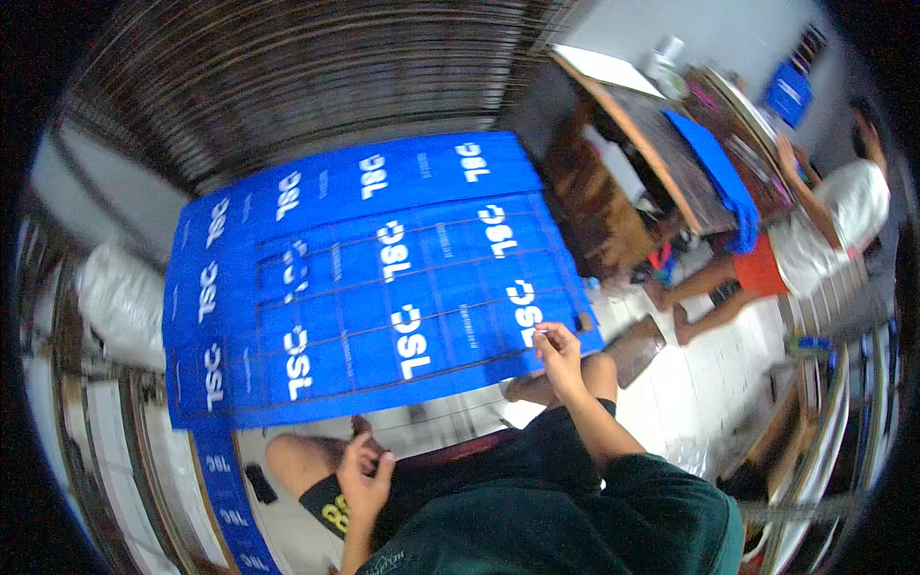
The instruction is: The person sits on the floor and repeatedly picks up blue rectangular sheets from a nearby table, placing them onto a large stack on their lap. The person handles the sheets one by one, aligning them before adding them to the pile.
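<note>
In front of me a blue cloth (pixel 331 359) with repeated white print lies spread over a low table. Thin dark lines form a grid across its middle, and a small dark block (pixel 584 322) rests by its right front corner. Over that corner is my right hand (pixel 560 359), with thumb and forefinger pinched together; anything between them is too small to make out. My left hand (pixel 365 479) hovers above my lap, just short of the cloth's front edge. Its fingers are loosely bent, the thumb stands apart, and I see nothing held.
A long blue printed strip (pixel 228 498) hangs to the floor at the left. Stacked thin rods (pixel 316 86) fill the back. To the right, a person in a white shirt (pixel 832 218) sits at a wooden desk (pixel 640 120) with blue cloth on it. A plastic-wrapped bundle (pixel 120 292) stands at the left.
</note>
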A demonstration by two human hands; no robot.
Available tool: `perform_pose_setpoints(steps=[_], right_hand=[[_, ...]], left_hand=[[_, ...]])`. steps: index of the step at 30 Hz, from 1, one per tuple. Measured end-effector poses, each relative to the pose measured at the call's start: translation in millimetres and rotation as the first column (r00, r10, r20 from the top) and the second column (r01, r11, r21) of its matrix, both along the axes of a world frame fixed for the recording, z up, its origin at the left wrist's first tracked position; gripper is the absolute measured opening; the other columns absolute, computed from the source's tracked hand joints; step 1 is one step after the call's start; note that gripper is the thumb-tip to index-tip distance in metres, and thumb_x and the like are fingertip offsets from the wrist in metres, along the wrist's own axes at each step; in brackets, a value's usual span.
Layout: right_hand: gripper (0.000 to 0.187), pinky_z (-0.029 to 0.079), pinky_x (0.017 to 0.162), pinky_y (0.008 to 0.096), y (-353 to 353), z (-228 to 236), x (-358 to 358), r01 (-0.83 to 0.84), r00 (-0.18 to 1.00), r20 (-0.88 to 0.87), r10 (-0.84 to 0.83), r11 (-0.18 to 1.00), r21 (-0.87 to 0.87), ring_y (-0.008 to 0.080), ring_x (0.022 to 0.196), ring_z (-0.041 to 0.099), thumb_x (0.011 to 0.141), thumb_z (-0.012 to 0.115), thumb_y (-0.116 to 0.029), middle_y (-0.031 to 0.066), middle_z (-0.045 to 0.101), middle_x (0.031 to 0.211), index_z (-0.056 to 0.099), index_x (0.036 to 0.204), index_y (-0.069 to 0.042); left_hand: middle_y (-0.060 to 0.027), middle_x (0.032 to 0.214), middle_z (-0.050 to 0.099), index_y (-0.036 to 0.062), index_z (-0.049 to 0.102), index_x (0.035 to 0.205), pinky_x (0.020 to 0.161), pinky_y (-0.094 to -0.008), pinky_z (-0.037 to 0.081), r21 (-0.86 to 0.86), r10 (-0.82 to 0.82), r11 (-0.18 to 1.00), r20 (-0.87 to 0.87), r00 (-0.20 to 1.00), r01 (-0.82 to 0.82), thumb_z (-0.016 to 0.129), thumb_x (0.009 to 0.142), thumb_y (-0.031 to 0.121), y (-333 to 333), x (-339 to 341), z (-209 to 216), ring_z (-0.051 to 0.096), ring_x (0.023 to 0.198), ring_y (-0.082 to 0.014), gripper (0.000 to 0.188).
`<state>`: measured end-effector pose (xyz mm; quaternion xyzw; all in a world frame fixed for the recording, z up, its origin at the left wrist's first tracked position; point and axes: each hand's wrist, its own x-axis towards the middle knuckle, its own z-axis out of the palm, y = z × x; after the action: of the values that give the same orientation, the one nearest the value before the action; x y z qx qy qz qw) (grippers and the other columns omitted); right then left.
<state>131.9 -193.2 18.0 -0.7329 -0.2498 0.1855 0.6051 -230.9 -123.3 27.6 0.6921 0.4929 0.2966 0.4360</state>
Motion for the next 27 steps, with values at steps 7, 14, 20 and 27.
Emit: perform_pose_setpoints(steps=[7, 14, 20, 27], right_hand=[[0.011, 0.037, 0.045, 0.0305, -72.6, 8.4, 65.3, 0.574, 0.484, 0.826, -0.290, 0.817, -0.050, 0.0195, 0.046, 0.048, 0.076, 0.064, -0.014, 0.0054, 0.048, 0.056, 0.059, 0.085, -0.008], [0.031, 0.037, 0.051, 0.0356, -105.9, 12.6, 148.6, 0.511, -0.066, 0.945, -0.319, 0.803, 0.307, 0.0245, 0.059, 0.048, 0.070, 0.066, -0.011, 0.0074, 0.050, 0.070, 0.058, 0.099, -0.013], [0.021, 0.039, 0.057, 0.0305, -89.9, 95.1, 278.3, 0.393, 0.260, 0.642, -0.721, 0.686, 0.612, 0.0176, 0.063, 0.051, 0.075, 0.066, -0.015, 0.0045, 0.054, 0.072, 0.060, 0.093, -0.006], [0.064, 0.045, 0.073, 0.0353, -107.1, 182.2, 419.4, 0.641, 0.764, -0.425, -0.485, 0.494, 0.588, 0.0244, 0.086, 0.056, 0.078, 0.061, -0.048, 0.0143, 0.053, 0.106, 0.042, 0.120, -0.003]], left_hand=[[-0.0045, 0.072, 0.057, 0.0123, 0.056, 0.112, 0.058, -0.0315, 0.046, -0.277, -0.682, 0.731, -0.260, 0.684, 0.624, 0.068, 0.073, 0.040, -31.1, 63.5, -52.8, 0.054, 0.057, -0.0171, 0.049], [-0.0058, 0.068, 0.057, 0.0080, 0.057, 0.109, 0.054, -0.0289, 0.045, -0.194, -0.518, 0.855, -0.253, 0.817, 0.481, 0.070, 0.072, 0.031, -30.8, 65.2, -53.0, 0.054, 0.054, -0.0158, 0.046], [-0.0063, 0.067, 0.058, 0.0065, 0.058, 0.106, 0.054, -0.0298, 0.046, -0.165, -0.535, 0.844, -0.312, 0.785, 0.510, 0.070, 0.073, 0.036, -33.2, 65.9, -65.9, 0.055, 0.054, -0.0173, 0.046], [-0.0063, 0.065, 0.058, 0.0069, 0.059, 0.099, 0.056, -0.0336, 0.046, -0.150, -0.529, 0.840, -0.439, 0.726, 0.521, 0.068, 0.074, 0.038, -39.5, 67.2, -67.1, 0.058, 0.058, -0.0212, 0.041]])
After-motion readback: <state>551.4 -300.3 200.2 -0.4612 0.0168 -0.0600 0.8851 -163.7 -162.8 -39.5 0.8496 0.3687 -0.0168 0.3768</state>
